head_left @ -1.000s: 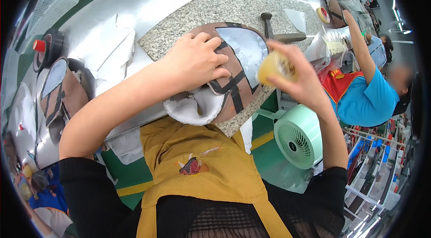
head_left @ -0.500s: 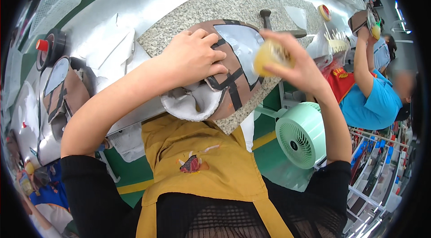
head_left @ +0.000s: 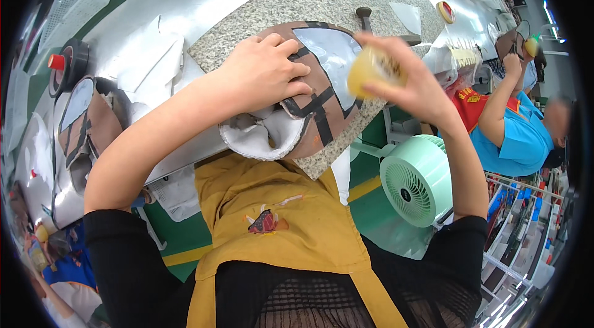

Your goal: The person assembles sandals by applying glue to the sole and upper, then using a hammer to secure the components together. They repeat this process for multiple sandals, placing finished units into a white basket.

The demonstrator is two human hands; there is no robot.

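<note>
A brown bag piece (head_left: 342,116) with black strips and a pale patch (head_left: 332,59) lies on a speckled stone slab (head_left: 247,22). Its rounded white-lined part (head_left: 250,140) hangs at the near edge, toward my apron. My left hand (head_left: 266,74) rests on the bag's left side, fingers bent and a little apart, tips pressing on the brown surface. Above the pale patch's right edge, my right hand (head_left: 417,77) is closed round a yellow bottle (head_left: 369,74), which is smeared by motion. Whether the bottle touches the bag I cannot tell.
A hammer (head_left: 365,19) and a tape roll (head_left: 445,11) lie beyond my right hand. A similar brown bag (head_left: 99,121) and white sheets (head_left: 148,59) are at left. A green fan (head_left: 417,179) stands below my right forearm. At right, a co-worker in blue (head_left: 520,139) handles another bag.
My right hand stays over the pale patch, moving slightly with the yellow bottle. My left hand keeps its place on the bag. The co-worker's hands and bag have shifted right.
</note>
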